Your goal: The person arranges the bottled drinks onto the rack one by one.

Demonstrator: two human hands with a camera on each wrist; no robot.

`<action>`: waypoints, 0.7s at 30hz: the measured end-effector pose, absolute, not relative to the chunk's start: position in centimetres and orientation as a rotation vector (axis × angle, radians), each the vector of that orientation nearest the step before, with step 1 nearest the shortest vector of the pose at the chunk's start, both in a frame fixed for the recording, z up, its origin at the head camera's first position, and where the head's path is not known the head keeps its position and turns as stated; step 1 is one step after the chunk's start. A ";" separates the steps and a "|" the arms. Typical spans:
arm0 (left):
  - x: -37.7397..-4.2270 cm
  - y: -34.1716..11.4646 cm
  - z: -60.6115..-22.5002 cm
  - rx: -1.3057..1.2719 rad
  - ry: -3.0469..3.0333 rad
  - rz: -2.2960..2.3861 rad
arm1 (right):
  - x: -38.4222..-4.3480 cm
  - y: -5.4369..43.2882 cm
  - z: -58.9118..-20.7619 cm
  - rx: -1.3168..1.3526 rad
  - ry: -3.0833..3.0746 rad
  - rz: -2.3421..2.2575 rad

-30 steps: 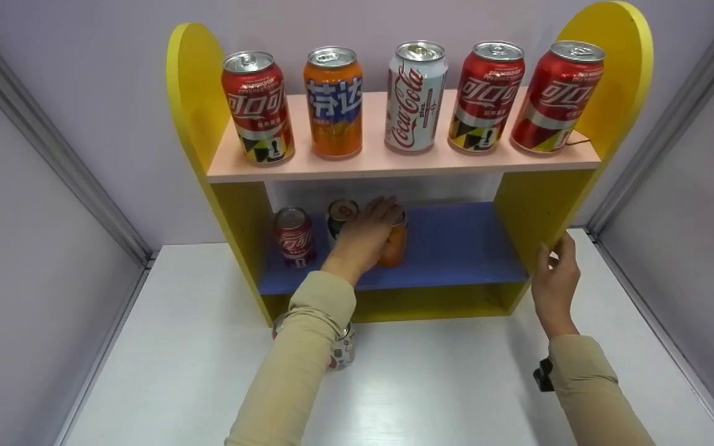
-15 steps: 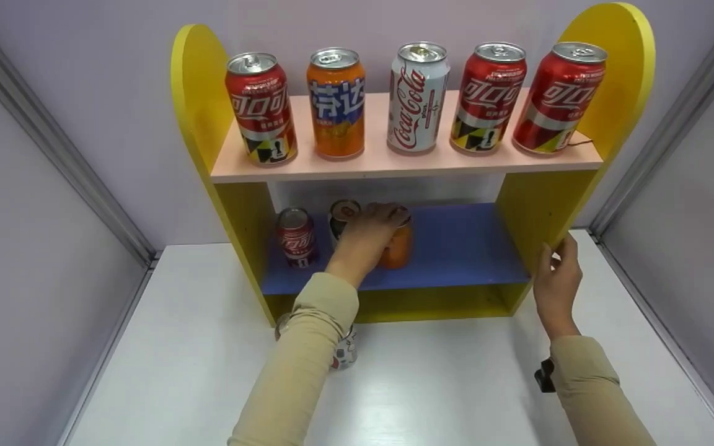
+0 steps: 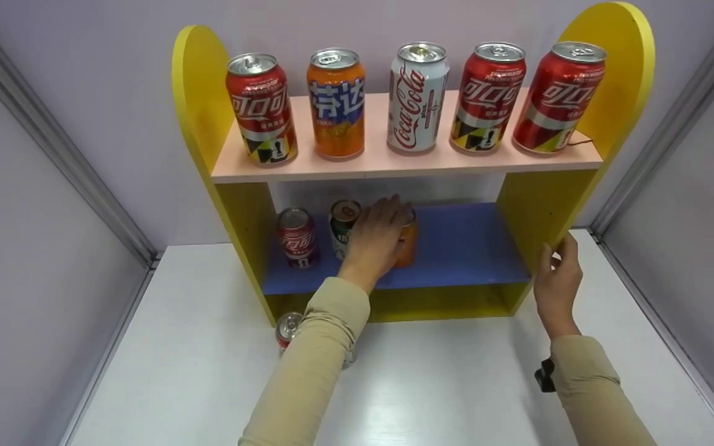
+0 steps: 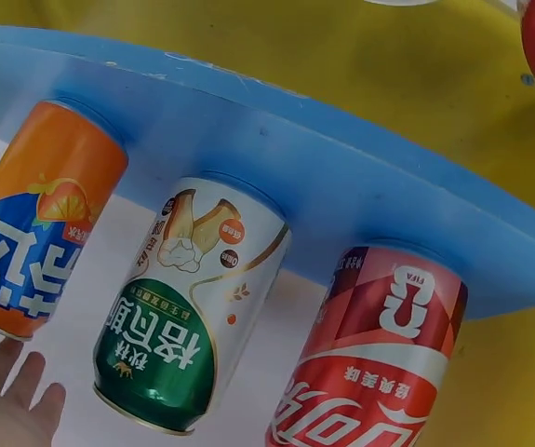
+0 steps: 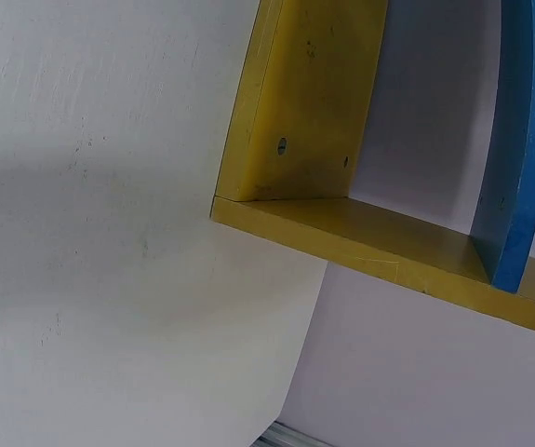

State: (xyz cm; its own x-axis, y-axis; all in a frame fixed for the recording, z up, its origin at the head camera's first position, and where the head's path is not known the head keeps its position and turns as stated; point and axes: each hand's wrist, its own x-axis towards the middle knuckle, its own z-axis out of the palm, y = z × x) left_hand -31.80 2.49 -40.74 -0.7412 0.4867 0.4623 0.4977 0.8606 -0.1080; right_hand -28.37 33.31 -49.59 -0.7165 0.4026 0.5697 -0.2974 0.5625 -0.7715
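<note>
My left hand (image 3: pixel 377 238) is over an orange Fanta can (image 3: pixel 406 244) on the blue middle shelf (image 3: pixel 456 248). Its fingers lie straight past the can's top in the head view; in the left wrist view, the fingertips (image 4: pixel 20 386) are spread beside the can's end. A green-and-white can (image 4: pixel 193 303) and a red Coca-Cola can (image 3: pixel 298 238) stand to its left. At the shelf unit's right yellow side panel (image 3: pixel 537 210), my right hand (image 3: pixel 556 285) holds the front edge, thumb and fingers bent; the right wrist view catches only a bit of it.
On the pink top shelf (image 3: pixel 372 162) stand several cans: red, orange and white. A red can (image 3: pixel 287 328) and a mostly hidden pale can (image 3: pixel 350 358) stand on the white table (image 3: pixel 431 384) by the left forearm. Walls enclose the table.
My left hand and forearm have shifted right and the fingers have straightened. The orange can sits slightly farther right. More of the red table can shows. The right hand stays put.
</note>
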 end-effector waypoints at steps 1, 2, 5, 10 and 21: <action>-31.8 2.4 -40.7 -0.736 -2.566 -0.039 | -28.4 33.3 -49.6 -0.084 -2.048 1.194; -31.8 2.3 -40.8 -0.753 -2.582 -0.042 | -28.4 33.3 -49.5 -0.085 -2.046 1.193; -31.7 2.2 -40.7 -0.776 -2.628 -0.017 | -28.4 33.4 -49.5 -0.088 -2.043 1.189; -31.6 2.4 -40.3 -0.753 -2.634 0.007 | -28.4 33.3 -49.4 -0.081 -2.047 1.180; -31.7 2.9 -40.0 -0.670 -2.567 0.095 | -28.3 33.2 -49.4 -0.090 -2.060 1.212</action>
